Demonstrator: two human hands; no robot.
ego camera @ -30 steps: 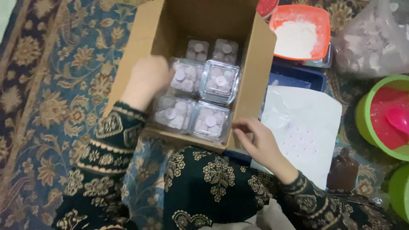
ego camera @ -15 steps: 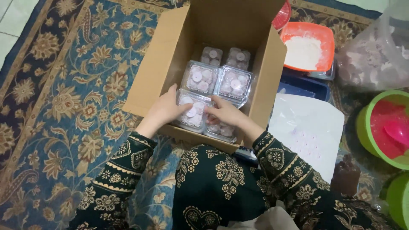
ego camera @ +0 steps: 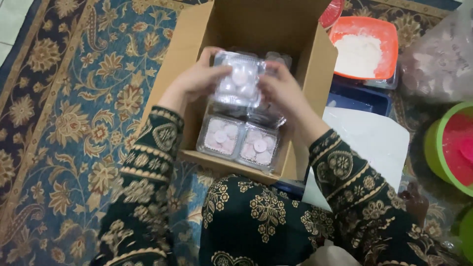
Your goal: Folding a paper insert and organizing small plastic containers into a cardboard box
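- The left hand [ego camera: 197, 79] and the right hand [ego camera: 278, 91] together hold one clear plastic box [ego camera: 239, 81] of round pink sweets, just above the open cardboard box [ego camera: 197, 34] at the upper middle of the frame.
- Each grip is closed on the clear plastic box: left fingers curl around its left edge, right fingers pinch its right edge, thumbs lying on the lid. Held from both sides like this, the thin box stays level and its lid stays pressed shut.
- Both forearms, in dark sleeves with a pale flower pattern, reach up from the lower frame and meet over the carton, wrists bent slightly inward.
- Below the held box, toward the near wall of the carton, two more filled boxes [ego camera: 239, 143] lie flat side by side; others lie under and behind the hands, partly hidden. They sit packed edge to edge, likely so that none slides.
- The carton stands on a patterned carpet [ego camera: 69, 118], its flaps open.
- At upper right an orange tray [ego camera: 389, 32] holds white powder; a green bowl [ego camera: 433, 148] with a pink inside sits at the right edge, and a white sheet [ego camera: 369, 143] lies beside the carton.
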